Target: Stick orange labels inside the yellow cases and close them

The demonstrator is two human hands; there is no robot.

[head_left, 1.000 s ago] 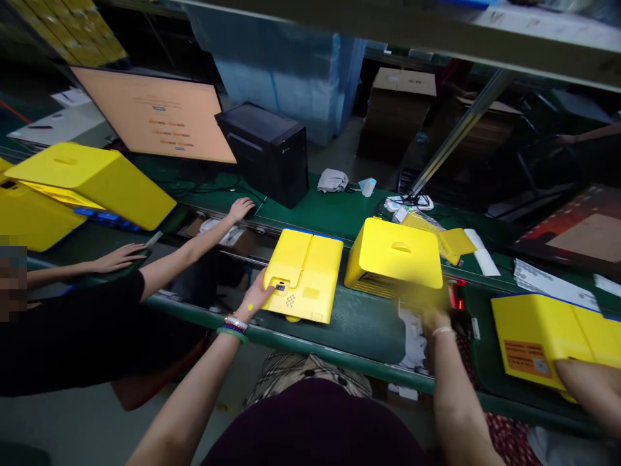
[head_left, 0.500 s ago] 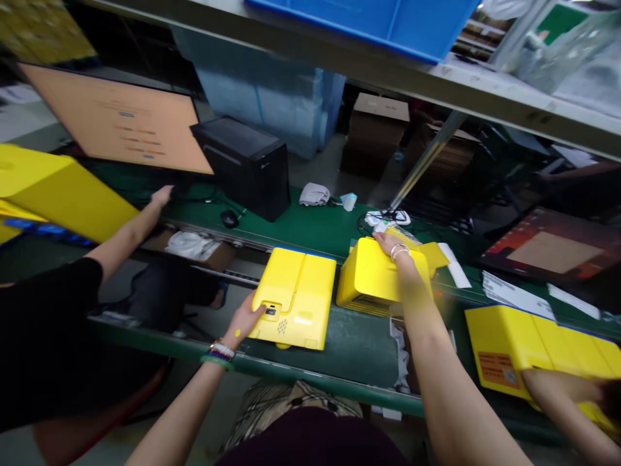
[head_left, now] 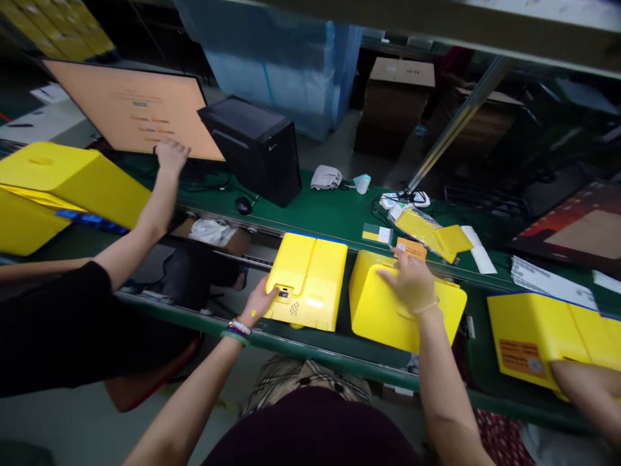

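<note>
One ported case (head_left: 315,275) is gripped at its left edge by the left hand (head_left: 261,303). Just right of it is a plain case (head_left: 372,314), the right hand (head_left: 412,285) over it, fingers half spread at an orange card (head_left: 412,246); whether they hold it, I cannot tell. Well right of the ported case, a third case (head_left: 526,320) bears an orange label (head_left: 520,357); the other two show none, so may be unfinished.

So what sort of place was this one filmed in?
Most likely a factory workshop, perhaps an assembly or packing line. Several similar yellow units sit along a long green workbench, co-workers' arms show on both sides, and cardboard is stacked behind.
</note>
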